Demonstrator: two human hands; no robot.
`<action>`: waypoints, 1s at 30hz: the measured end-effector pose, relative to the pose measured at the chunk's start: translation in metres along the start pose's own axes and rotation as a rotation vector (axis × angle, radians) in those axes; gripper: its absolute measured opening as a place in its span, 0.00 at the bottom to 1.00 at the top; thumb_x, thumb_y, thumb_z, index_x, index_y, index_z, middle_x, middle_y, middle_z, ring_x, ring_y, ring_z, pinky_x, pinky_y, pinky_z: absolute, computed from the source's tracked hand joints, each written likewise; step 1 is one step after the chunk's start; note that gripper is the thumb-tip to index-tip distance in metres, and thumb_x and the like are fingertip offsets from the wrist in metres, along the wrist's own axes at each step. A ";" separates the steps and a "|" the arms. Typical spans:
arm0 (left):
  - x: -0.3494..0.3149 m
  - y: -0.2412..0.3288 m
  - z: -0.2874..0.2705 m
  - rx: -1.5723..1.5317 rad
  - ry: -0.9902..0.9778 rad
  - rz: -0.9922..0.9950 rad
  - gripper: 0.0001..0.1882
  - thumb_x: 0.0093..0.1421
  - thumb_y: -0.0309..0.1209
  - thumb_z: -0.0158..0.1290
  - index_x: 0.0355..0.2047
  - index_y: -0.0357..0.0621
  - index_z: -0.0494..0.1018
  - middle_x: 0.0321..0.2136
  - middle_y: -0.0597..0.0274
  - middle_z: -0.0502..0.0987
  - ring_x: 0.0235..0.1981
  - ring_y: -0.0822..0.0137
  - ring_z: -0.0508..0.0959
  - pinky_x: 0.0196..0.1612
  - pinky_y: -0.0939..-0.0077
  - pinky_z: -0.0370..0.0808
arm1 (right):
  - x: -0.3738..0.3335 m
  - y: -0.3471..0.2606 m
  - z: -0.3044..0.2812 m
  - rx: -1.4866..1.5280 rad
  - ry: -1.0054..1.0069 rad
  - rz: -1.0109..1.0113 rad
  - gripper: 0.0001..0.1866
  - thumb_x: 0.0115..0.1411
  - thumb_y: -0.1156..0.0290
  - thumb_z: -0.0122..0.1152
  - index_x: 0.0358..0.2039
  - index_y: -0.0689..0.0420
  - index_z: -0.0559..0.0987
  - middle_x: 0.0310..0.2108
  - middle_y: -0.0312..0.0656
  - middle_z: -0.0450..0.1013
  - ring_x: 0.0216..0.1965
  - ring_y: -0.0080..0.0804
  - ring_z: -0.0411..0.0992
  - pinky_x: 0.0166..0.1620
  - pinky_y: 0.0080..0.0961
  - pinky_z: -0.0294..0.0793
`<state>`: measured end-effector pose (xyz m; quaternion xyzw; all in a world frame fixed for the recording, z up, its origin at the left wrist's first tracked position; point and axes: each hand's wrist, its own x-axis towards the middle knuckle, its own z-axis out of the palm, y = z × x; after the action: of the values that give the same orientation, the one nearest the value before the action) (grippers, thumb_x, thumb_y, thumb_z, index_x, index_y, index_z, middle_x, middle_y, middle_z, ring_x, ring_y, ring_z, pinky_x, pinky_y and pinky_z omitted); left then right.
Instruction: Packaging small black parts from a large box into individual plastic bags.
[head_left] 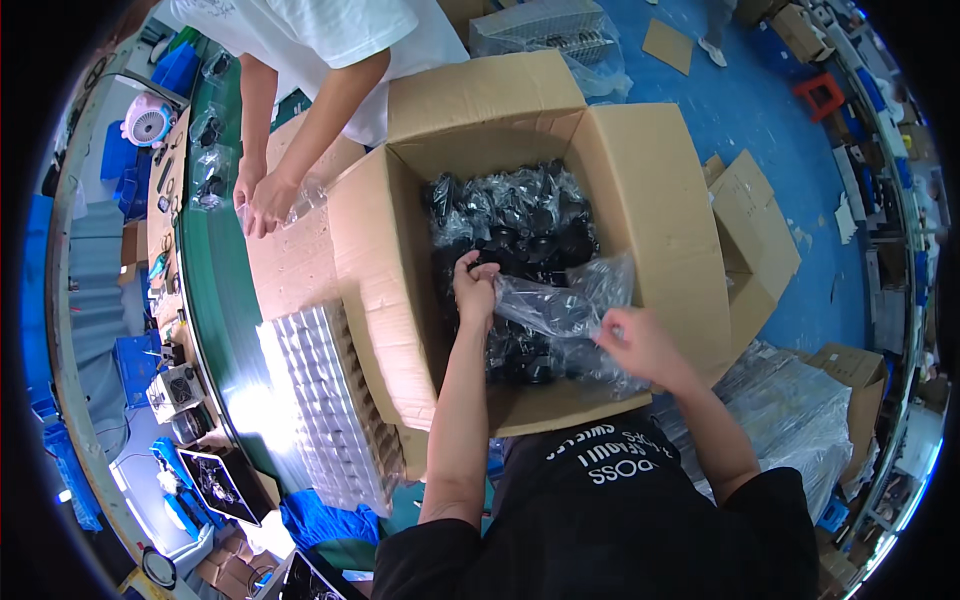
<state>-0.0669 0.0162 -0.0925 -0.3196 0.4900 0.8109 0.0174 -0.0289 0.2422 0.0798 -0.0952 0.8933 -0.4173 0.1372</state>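
A large open cardboard box stands in front of me, its flaps folded outward. Inside lie several black parts wrapped in clear plastic; their exact kind is hard to make out. Over them I hold a clear plastic bag stretched between both hands, with something dark showing in or behind it. My left hand is closed on the bag's left end, thumb and fingers curled. At its right end my right hand pinches the crumpled plastic.
Across the green bench, a co-worker's hands handle another clear bag. A stack of moulded trays leans beside the box's left side. Flattened cardboard and plastic-wrapped goods lie to the right; a small fan stands far left.
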 end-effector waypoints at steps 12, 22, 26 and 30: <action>0.092 0.005 0.069 1.197 -0.101 0.510 0.11 0.56 0.34 0.46 0.35 0.42 0.72 0.31 0.52 0.77 0.33 0.47 0.75 0.36 0.62 0.72 | 0.016 -0.049 -0.047 -0.112 -0.115 -0.090 0.15 0.49 0.75 0.55 0.10 0.59 0.64 0.12 0.38 0.62 0.13 0.35 0.56 0.18 0.28 0.57; 0.199 -0.071 0.150 1.172 -0.168 0.244 0.13 0.53 0.34 0.48 0.37 0.42 0.74 0.32 0.48 0.77 0.33 0.45 0.75 0.37 0.57 0.71 | 0.009 -0.021 -0.052 0.229 0.138 -0.326 0.09 0.41 0.82 0.52 0.11 0.58 0.65 0.16 0.33 0.69 0.13 0.23 0.55 0.16 0.17 0.55; 0.174 -0.065 0.154 1.063 -0.069 0.382 0.10 0.53 0.31 0.47 0.32 0.42 0.76 0.30 0.49 0.76 0.31 0.46 0.74 0.35 0.58 0.71 | -0.003 0.006 -0.045 0.544 0.040 0.013 0.06 0.39 0.83 0.50 0.15 0.57 0.68 0.20 0.34 0.71 0.14 0.20 0.56 0.19 0.14 0.57; 0.127 -0.021 0.140 0.665 -0.179 0.897 0.04 0.53 0.25 0.49 0.28 0.37 0.70 0.36 0.53 0.70 0.36 0.58 0.69 0.41 0.72 0.67 | -0.019 0.039 -0.043 0.529 -0.100 0.128 0.06 0.41 0.82 0.49 0.22 0.58 0.71 0.23 0.34 0.71 0.17 0.17 0.57 0.23 0.12 0.59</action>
<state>-0.2311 0.1041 -0.1331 0.0129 0.8035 0.5649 -0.1877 -0.0274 0.3036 0.0788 -0.0199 0.7497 -0.6212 0.2271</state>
